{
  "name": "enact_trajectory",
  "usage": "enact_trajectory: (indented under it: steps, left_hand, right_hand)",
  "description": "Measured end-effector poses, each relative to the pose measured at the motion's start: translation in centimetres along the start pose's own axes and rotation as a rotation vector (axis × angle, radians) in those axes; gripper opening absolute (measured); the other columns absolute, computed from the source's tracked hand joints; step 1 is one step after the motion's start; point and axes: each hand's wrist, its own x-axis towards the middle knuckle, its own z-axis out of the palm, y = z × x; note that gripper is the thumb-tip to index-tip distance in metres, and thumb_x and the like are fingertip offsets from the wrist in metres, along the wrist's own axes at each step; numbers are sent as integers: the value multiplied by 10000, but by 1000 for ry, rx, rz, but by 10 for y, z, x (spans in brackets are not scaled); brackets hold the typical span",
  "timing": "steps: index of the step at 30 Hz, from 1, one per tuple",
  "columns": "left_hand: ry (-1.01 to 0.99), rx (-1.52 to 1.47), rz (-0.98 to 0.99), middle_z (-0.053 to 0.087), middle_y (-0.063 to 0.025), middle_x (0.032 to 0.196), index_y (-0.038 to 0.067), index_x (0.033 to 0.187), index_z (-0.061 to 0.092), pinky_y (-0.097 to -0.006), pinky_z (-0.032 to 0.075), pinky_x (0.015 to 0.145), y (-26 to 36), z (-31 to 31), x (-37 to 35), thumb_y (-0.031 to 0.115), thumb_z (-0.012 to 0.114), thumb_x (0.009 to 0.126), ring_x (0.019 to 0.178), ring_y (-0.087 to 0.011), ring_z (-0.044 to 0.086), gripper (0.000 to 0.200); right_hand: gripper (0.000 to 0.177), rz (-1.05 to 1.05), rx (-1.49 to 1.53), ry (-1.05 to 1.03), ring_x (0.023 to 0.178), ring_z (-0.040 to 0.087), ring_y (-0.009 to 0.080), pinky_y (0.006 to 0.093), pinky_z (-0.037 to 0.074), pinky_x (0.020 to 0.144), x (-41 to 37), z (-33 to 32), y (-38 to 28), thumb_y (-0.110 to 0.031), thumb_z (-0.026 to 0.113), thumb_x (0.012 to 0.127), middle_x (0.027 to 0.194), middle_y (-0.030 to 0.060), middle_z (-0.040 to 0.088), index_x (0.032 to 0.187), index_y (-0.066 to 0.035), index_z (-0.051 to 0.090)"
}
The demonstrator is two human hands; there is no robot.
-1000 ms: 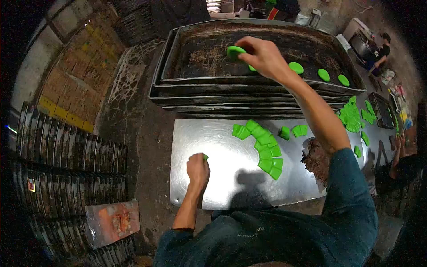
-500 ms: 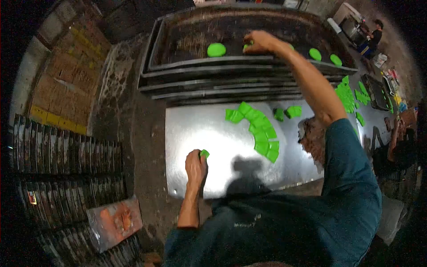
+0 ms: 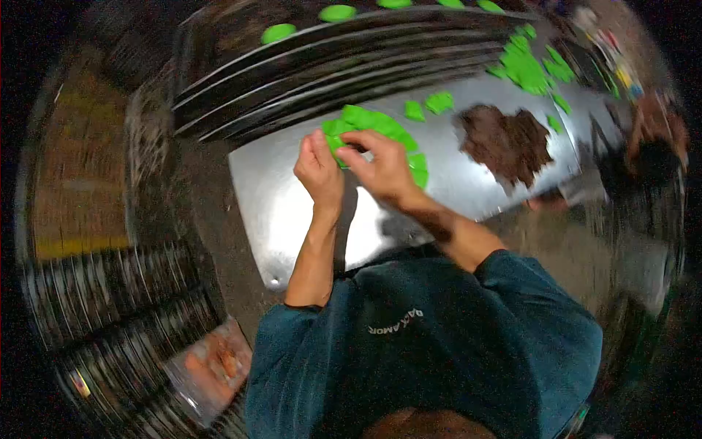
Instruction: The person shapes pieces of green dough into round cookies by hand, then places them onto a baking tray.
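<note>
My left hand [image 3: 320, 172] is raised over the metal table, fingers closed on a small green dough piece [image 3: 339, 155]. Fingers and thumb curled, my right hand [image 3: 384, 167] meets it from the right and pinches the same piece, which is partly hidden between the hands. Just behind them, a curved row of green dough pieces [image 3: 387, 129] lies on the table [image 3: 256, 197]. Several flattened green discs [image 3: 278, 34] sit along the near side of the top black tray [image 3: 234, 67].
Two loose green lumps [image 3: 439, 102], a brown dough mass [image 3: 504, 143] and a larger green mass [image 3: 523, 67] lie rightward on the table. Stacked trays border its far side. Racked dark trays [image 3: 110, 293] and a plastic bag [image 3: 210, 369] are at lower left. Another person's arm [image 3: 654, 124] shows at right.
My right hand has come back from the top tray to my left hand, leaving a green disc there. My left hand has risen toward the curved row. The view has tilted and turned.
</note>
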Motion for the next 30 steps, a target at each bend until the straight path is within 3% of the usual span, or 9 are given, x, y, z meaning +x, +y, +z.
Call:
enact_trajectory:
  steps: [7, 10, 11, 13, 15, 16, 18, 24, 30]
  left_hand:
    - [-264, -8, 97, 580, -87, 685, 19, 831, 561, -285, 434, 548, -34, 67, -62, 234, 478, 945, 604, -125, 522, 257]
    - [-319, -385, -377, 604, -56, 826, -19, 971, 580, -249, 476, 656, -48, 70, -70, 231, 464, 964, 699, -137, 565, 276]
    - [-151, -543, -709, 604, -49, 848, -25, 1013, 566, -246, 484, 670, -57, 74, -73, 218, 499, 951, 693, -140, 568, 260]
    - [-367, -581, -863, 613, -62, 890, -26, 1020, 564, -243, 497, 688, -84, 62, -69, 183, 548, 924, 726, -144, 578, 231]
    - [-552, -382, -804, 629, -81, 871, -49, 1039, 565, -257, 520, 642, -112, 63, -68, 107, 558, 904, 699, -145, 601, 206]
    - [-538, -315, -754, 635, -92, 879, -55, 1041, 568, -262, 517, 640, -115, 63, -68, 105, 559, 902, 703, -146, 606, 212]
    - [-545, -180, -675, 647, -109, 939, -73, 1043, 593, -257, 496, 704, -111, 56, -63, 106, 575, 890, 757, -135, 609, 236]
    - [-485, 256, -380, 647, -79, 950, -67, 1027, 623, -230, 459, 738, -88, 30, -52, 80, 599, 867, 818, -99, 575, 219]
    - [-197, -330, -605, 645, -88, 950, -42, 1079, 588, -243, 494, 743, -86, 17, -45, 42, 593, 866, 837, -145, 614, 229]
  right_hand:
    - [332, 635, 423, 224, 615, 527, 89, 279, 447, 562, -30, -61, 50, -320, 573, 891, 709, 95, 641, 837, -1, 650]
    - [288, 612, -149, 141, 615, 560, 123, 320, 461, 553, -57, -78, 54, -310, 593, 875, 733, 116, 635, 850, -29, 648]
    - [253, -164, -779, 41, 752, 627, 236, 368, 494, 655, -78, -79, 81, -257, 634, 821, 805, 126, 640, 934, -31, 632]
    - [266, 137, -519, -80, 802, 609, 326, 413, 502, 688, -88, -68, 67, -236, 609, 798, 801, 155, 603, 1007, -72, 611]
    - [322, -181, -588, -120, 876, 590, 319, 392, 468, 816, -118, -68, 94, -162, 689, 750, 955, 147, 613, 1037, -38, 614]
    - [266, 236, 67, 22, 892, 574, 305, 383, 468, 806, -131, -76, 112, -121, 649, 769, 997, 150, 600, 1020, -39, 619]
    - [229, -151, -779, -229, 823, 555, 282, 378, 472, 717, -108, -137, 153, -88, 568, 788, 921, 135, 596, 1004, -54, 634]
    - [246, 147, -1171, 16, 795, 569, 293, 411, 477, 679, -105, -195, 235, -160, 590, 793, 810, 98, 569, 1011, -56, 636]
    - [280, 602, -733, -343, 879, 596, 345, 417, 501, 728, -96, -233, 238, -104, 555, 779, 1008, 148, 629, 1041, -47, 637]
